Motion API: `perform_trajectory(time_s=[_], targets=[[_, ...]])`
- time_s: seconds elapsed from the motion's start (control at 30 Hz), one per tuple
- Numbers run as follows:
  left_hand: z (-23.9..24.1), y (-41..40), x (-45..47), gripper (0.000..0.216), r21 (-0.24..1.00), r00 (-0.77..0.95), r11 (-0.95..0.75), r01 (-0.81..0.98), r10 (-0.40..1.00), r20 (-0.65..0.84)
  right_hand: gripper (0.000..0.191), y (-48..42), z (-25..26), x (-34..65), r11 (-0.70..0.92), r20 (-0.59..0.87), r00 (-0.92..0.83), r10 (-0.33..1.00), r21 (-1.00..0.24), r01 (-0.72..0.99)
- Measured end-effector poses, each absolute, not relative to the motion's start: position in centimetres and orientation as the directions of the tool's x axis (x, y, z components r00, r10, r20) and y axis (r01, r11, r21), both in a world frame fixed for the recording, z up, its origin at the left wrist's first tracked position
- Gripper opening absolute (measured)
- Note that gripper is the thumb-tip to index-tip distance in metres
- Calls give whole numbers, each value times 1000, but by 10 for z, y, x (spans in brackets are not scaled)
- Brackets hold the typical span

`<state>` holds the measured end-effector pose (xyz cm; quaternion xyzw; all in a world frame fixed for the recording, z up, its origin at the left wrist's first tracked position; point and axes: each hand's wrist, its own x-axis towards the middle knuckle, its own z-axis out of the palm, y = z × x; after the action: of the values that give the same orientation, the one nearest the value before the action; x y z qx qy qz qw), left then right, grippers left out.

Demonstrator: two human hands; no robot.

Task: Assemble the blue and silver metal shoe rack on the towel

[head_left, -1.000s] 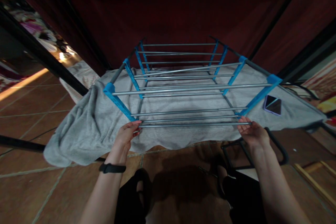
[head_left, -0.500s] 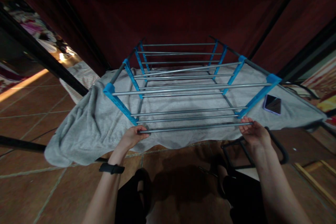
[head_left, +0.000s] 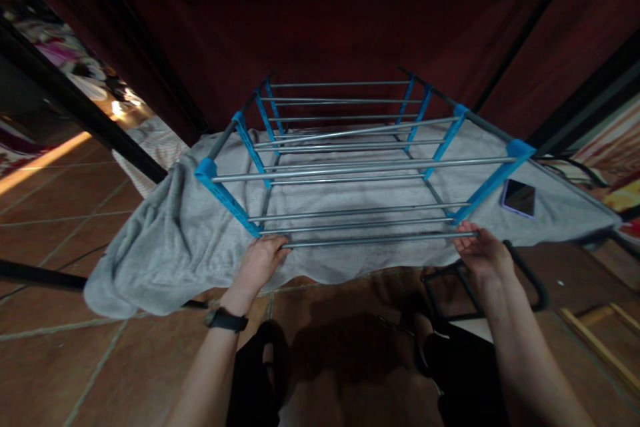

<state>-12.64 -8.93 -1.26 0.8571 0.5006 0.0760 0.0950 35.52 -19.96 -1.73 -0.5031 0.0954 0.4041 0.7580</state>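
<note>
A grey metal rod (head_left: pixel 370 240) lies level along the near side of a rack frame (head_left: pixel 345 210) made of blue plastic uprights and grey tubes. My left hand (head_left: pixel 261 259) is closed over the rod's left end, knuckles up, close to the foot of the near left blue upright (head_left: pixel 227 199). At the other end, my right hand (head_left: pixel 479 250) holds the rod on its fingers with the palm turned up, just below the near right blue upright (head_left: pixel 495 180). The rod's left tip is hidden under my left hand.
The rack rests on a grey blanket (head_left: pixel 165 240) spread over a low surface. A phone (head_left: pixel 519 198) lies right of the rack. Behind stands a dark red panel (head_left: pixel 330 20). A black metal frame (head_left: pixel 455 290) is on the tiled floor near my right arm.
My left hand has shifted slightly right and turned over the rod's left end, now covering it from above. The rod's left end has risen a little. My right hand has barely moved.
</note>
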Motion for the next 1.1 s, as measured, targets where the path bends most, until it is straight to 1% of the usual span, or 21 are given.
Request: perform_trajectory(time_s=[0.17, 0.3, 0.4, 0.6, 0.77, 1.0, 1.1], targets=[[-7, -102, -102, 20, 250, 577, -578, 776, 812, 86, 26, -197, -18, 353, 141, -550, 629, 550, -680, -719], [-3, -111, -85, 21, 281, 618, -632, 722, 772, 149, 27, -196, -18, 349, 115, -549, 624, 555, -693, -712], [-2, -116, -74, 21, 280, 648, -669, 688, 740, 177, 27, -195, -18, 347, 93, -555, 614, 561, -695, -713], [-2, -124, -60, 21, 190, 697, -724, 664, 690, 195, 27, -194, -21, 347, 86, -546, 603, 582, -696, -713], [-6, -124, -57, 24, 124, 707, -734, 667, 677, 206, 27, -194, -19, 345, 57, -570, 586, 575, -687, -725], [-8, -125, -52, 28, 85, 722, -742, 665, 668, 180, 24, -193, -19, 342, 9, -567, 545, 617, -688, -726], [-10, -126, -51, 29, 88, 728, -748, 658, 661, 179, 25, -193, -20, 342, -20, -566, 530, 631, -695, -718]])
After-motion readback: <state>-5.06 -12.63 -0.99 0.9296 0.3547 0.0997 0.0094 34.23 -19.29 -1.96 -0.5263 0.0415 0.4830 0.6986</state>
